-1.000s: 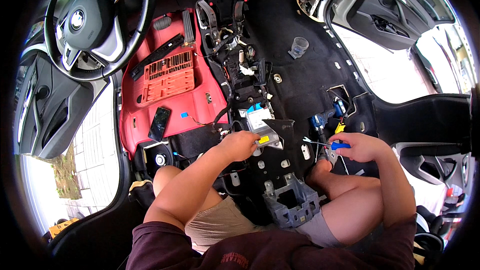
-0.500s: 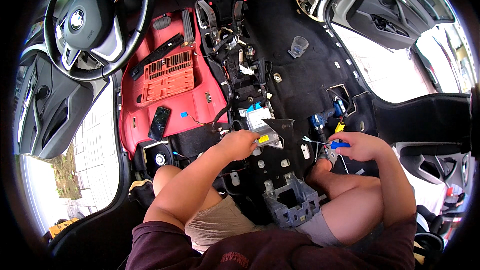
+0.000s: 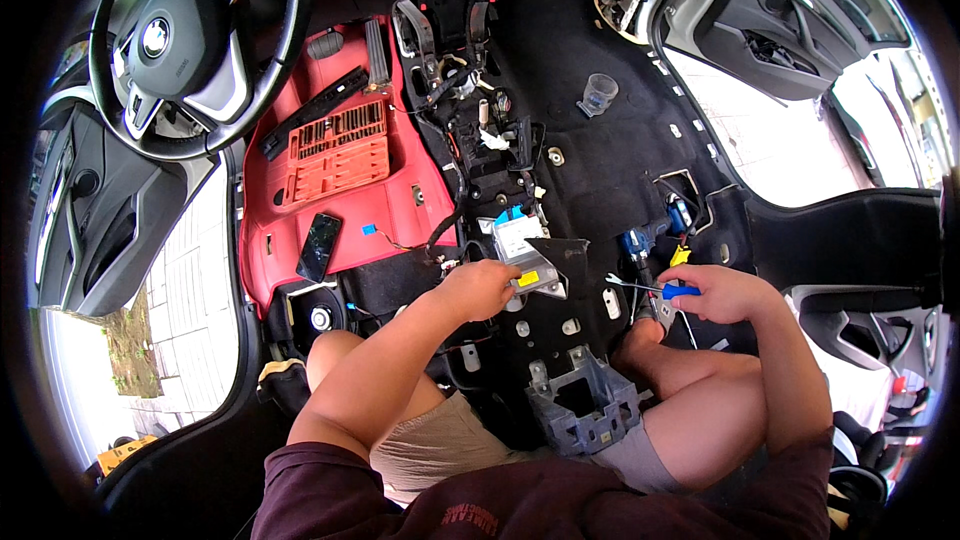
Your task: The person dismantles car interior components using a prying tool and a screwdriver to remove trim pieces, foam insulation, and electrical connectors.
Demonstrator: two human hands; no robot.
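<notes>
My left hand (image 3: 478, 290) is closed at the near left end of a silver metal box (image 3: 537, 270) with white and yellow labels and a blue connector at its far end. The fingertips meet the box's edge and are partly hidden. This box sits on the centre floor tunnel, a torn flap of black carpet beside it. In my right hand (image 3: 725, 293) is a fork-tipped pry tool (image 3: 682, 291), gripped by its blue handle. Its thin shaft points left toward the box, with the forked tip in the air, apart from it.
A grey metal bracket (image 3: 585, 402) stands between my legs. A blue cordless drill (image 3: 640, 242) lies near my right foot. An orange bit case (image 3: 340, 155) and a phone (image 3: 319, 246) rest on the red floor at left. A clear cup (image 3: 598, 94) is on the black carpet.
</notes>
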